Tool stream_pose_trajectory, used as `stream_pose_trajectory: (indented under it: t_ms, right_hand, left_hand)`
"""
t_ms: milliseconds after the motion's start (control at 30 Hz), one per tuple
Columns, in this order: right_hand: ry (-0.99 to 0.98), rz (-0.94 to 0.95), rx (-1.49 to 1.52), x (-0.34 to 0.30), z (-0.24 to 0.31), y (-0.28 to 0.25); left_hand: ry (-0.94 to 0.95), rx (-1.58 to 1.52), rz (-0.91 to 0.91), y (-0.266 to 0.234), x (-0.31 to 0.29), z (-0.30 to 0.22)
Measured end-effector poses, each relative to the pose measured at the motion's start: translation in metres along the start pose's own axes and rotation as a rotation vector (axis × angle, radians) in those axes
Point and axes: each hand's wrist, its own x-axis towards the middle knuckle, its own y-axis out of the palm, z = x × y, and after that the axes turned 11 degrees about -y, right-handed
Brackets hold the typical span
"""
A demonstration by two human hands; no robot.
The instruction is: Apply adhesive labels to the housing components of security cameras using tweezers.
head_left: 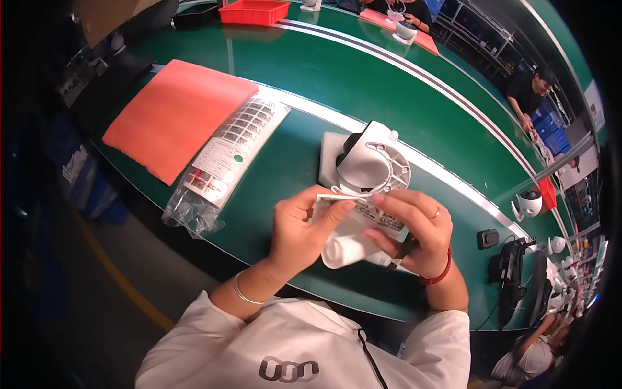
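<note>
White label sheet [363, 215] — left hand [295, 232], right hand [424, 238] fingers pinching it; uneven tug could crease it between them.

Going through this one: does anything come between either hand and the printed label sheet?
Nothing visible does: the left hand and right hand both touch the label sheet directly. The white device lies beyond them, not between.

Bare left hand [293, 235] and bare right hand [424, 238] nearly meet.
Left thumb presses inward; right fingers curl; bare left forearm [260, 280] slants inward.
</note>
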Motion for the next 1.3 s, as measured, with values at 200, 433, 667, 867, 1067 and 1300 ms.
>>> stream_pose_trajectory:
  t_ms: [200, 433, 667, 867, 1067, 1300]
  right_hand:
    - [0.046, 0.005, 0.040, -0.010, -0.003, -0.010]
    - [0.171, 0.081, 0.106, -0.011, -0.006, -0.020]
    - [0.163, 0.060, 0.117, -0.008, -0.012, -0.021]
    - [0.159, 0.082, 0.228, -0.007, -0.011, -0.029]
    - [0.169, 0.078, 0.195, -0.007, -0.008, -0.027]
    - [0.182, 0.024, 0.244, -0.011, -0.013, -0.031]
  left_hand:
    - [0.063, 0.067, 0.058, 0.004, -0.006, 0.002]
    - [0.100, -0.080, 0.145, 0.000, 0.003, -0.003]
    - [0.218, 0.190, 0.168, -0.006, 0.012, -0.007]
    - [0.282, 0.400, 0.206, -0.013, 0.009, -0.014]
    - [0.090, 0.073, 0.127, 0.002, 0.008, -0.009]
    - [0.038, 0.104, 0.169, -0.004, 0.011, -0.010]
